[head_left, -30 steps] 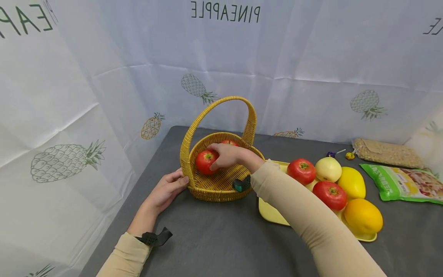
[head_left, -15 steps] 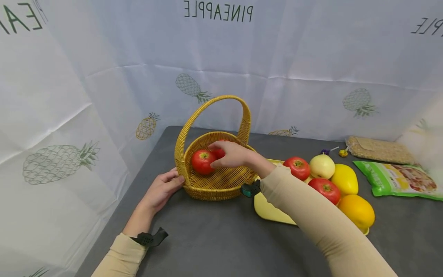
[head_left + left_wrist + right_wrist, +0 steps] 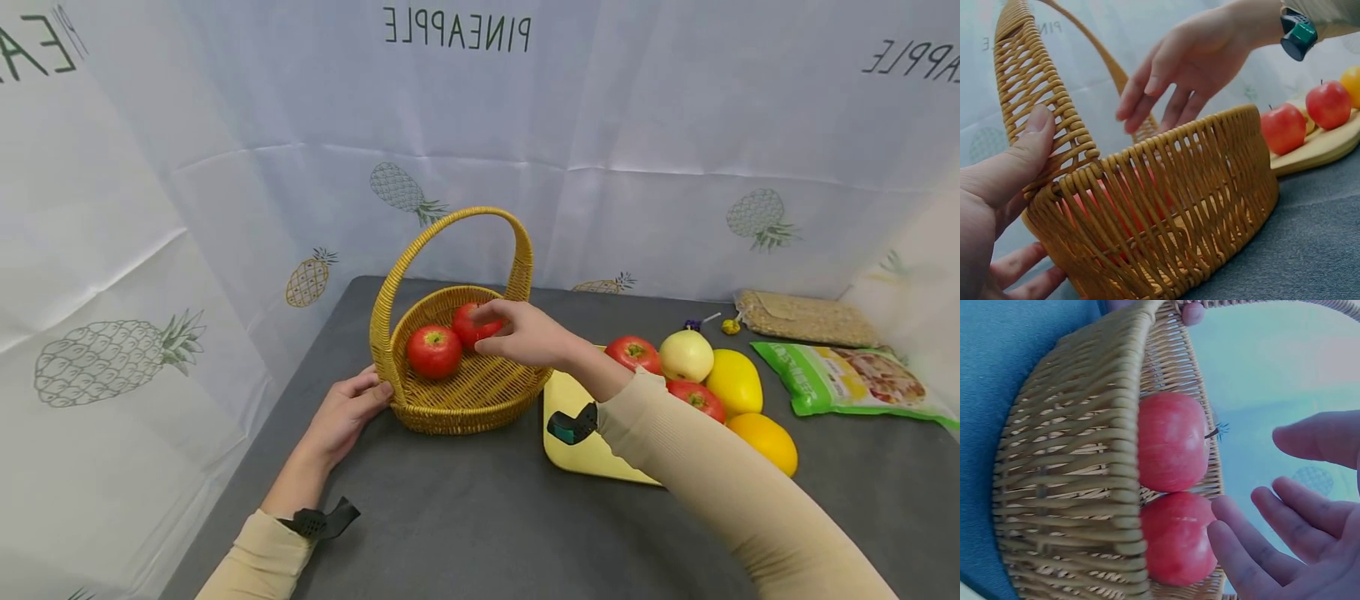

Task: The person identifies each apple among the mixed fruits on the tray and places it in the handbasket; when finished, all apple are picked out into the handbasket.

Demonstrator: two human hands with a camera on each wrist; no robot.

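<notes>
A yellow wicker basket [image 3: 459, 419] with a tall arched handle stands on the dark table, holding two red apples: one apple [image 3: 434, 352] at its left, another apple [image 3: 467, 323] behind it. My left hand [image 3: 347, 417] holds the basket's left side, its thumb laid on the handle's base in the left wrist view. Above the basket's right part hovers my right hand [image 3: 534, 335], fingers spread and nothing in them. In the right wrist view, its fingertips [image 3: 1221, 534] appear close beside the nearer apple [image 3: 1179, 540]; I cannot tell whether they touch.
Right of the basket lies a yellow tray [image 3: 592, 465] with red apples [image 3: 632, 353], a pale round fruit [image 3: 686, 356], a yellow fruit [image 3: 735, 382] and an orange fruit [image 3: 765, 442]. Behind are a green food bag [image 3: 847, 379], a grain pack [image 3: 806, 318] and two small lollipops.
My right hand has let go of the left apple and drawn up and right, leaving it in the basket. My left hand keeps its place on the basket. The head view has shifted slightly.
</notes>
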